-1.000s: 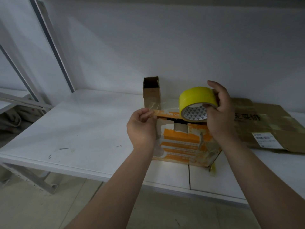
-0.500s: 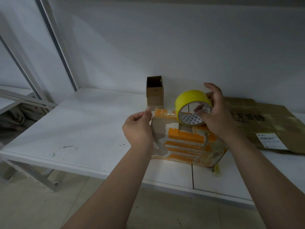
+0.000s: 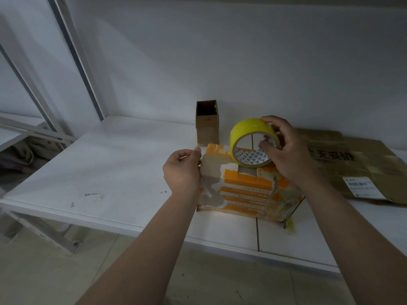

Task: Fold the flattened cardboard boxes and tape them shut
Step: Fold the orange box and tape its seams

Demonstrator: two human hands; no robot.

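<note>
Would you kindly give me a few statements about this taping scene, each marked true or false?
1. The right hand holds the yellow tape roll over the orange box. True.
2. The small brown box is taped shut on top. False: its top is open.
3. The flattened cardboard lies left of the orange box. False: it lies to the right, on the table.
4. The left hand is at the orange box's upper left corner. True.
</note>
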